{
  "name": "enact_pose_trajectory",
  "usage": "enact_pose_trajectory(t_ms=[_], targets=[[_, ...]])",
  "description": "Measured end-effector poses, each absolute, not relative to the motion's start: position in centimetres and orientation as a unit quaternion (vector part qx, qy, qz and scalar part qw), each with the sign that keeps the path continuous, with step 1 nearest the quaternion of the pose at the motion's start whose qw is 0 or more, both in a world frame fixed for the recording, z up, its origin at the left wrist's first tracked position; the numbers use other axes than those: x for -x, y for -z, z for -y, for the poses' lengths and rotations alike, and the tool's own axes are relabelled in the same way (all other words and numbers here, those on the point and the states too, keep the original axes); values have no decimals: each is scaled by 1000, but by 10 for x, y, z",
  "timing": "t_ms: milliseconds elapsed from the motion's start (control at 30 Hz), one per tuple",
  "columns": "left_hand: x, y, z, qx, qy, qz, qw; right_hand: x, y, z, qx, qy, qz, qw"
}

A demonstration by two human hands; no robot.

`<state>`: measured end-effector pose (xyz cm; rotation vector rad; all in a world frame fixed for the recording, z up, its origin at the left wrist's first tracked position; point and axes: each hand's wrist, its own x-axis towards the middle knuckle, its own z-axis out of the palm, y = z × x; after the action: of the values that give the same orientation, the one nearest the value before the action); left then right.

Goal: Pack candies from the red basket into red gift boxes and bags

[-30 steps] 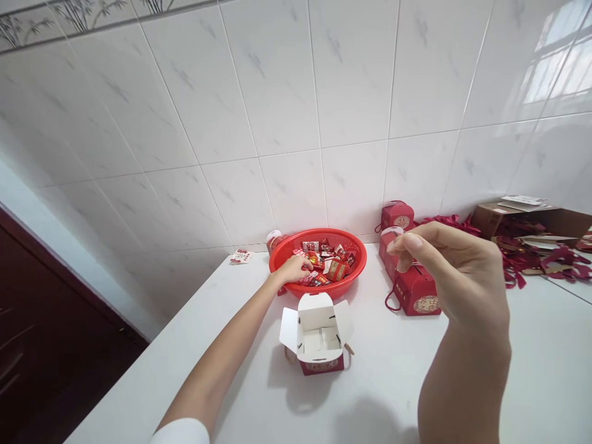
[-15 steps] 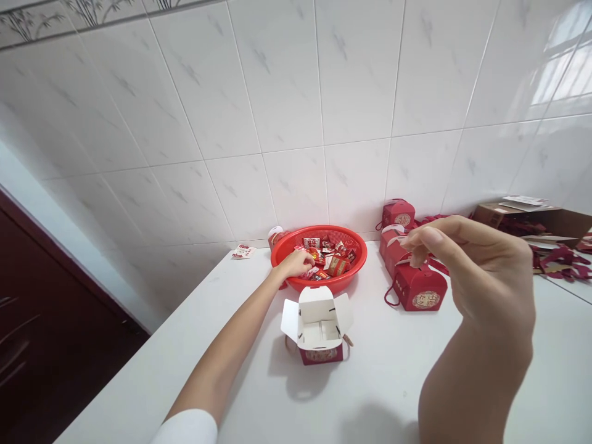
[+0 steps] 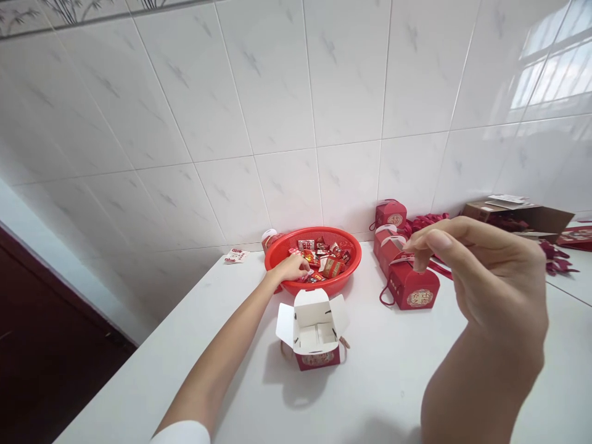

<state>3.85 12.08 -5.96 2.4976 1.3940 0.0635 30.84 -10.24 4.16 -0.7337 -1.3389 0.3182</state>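
My left hand reaches into a red plastic basket of small wrapped candies. Its fingers are pinched on a pink-wrapped candy, partly hidden by the fingertips. Raised close to the camera on the right is my right hand, thumb and fingers drawn together; whether anything is between them is hidden. Between my forearms stands an open red gift box with its white flaps spread. Its white inside shows, with a small divided bottom and a cord at each side.
Red closed gift boxes line up right of the basket. Behind my right hand are dark red ribbons and a cardboard box. A printed card lies at the table's left edge. The tiled wall bounds the back.
The view has shifted slightly to the right. My left hand stays in the basket, its fingertips now drawn onto a pink-wrapped candy. My right hand keeps its raised pose.
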Motion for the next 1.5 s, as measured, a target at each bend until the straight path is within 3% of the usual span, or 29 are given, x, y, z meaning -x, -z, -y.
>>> enact_pose_trajectory(t_ms=[267, 567, 833, 1000, 1333, 1500], targets=[[-39, 67, -132, -849, 105, -484, 185, -301, -40, 79, 378, -125, 629, 668], [-38, 75, -141, -872, 132, -435, 180, -281, -35, 43, 400, -168, 662, 612], [-44, 83, -146, -898, 112, -375, 202, -254, 20, -55, 447, -313, 662, 514], [-44, 83, -144, -875, 142, -413, 211, -243, 60, -95, 493, -303, 661, 479], [-52, 89, -143, -909, 151, -347, 172, -228, 82, -127, 543, -315, 722, 291], [-67, 87, -144, -913, 182, -327, 162, -223, 86, -128, 539, -304, 732, 284]])
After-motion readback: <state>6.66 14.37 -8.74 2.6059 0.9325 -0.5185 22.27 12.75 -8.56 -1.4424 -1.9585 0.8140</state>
